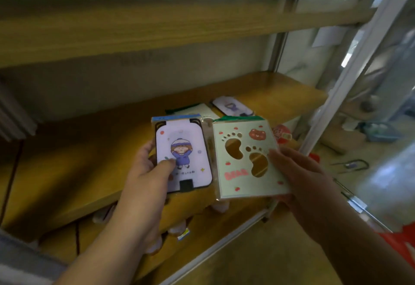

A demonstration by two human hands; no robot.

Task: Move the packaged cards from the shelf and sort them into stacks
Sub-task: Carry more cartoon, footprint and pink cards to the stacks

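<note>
At frame centre, a purple card pack (183, 156) is gripped by the left hand (146, 172) and a green bear pack (247, 159) by the right hand (301, 177); designs should be kept apart when stacked.

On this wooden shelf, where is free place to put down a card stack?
The shelf board is bare left of the left hand, up to the back wall. Crowded: behind the held packs, where loose packs lie, and by the right post.

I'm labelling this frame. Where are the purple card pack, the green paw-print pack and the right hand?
purple card pack (183, 154): head view, on the cartoon figure.
green paw-print pack (244, 163): head view, on its front face.
right hand (301, 179): head view, back of the hand.
</note>
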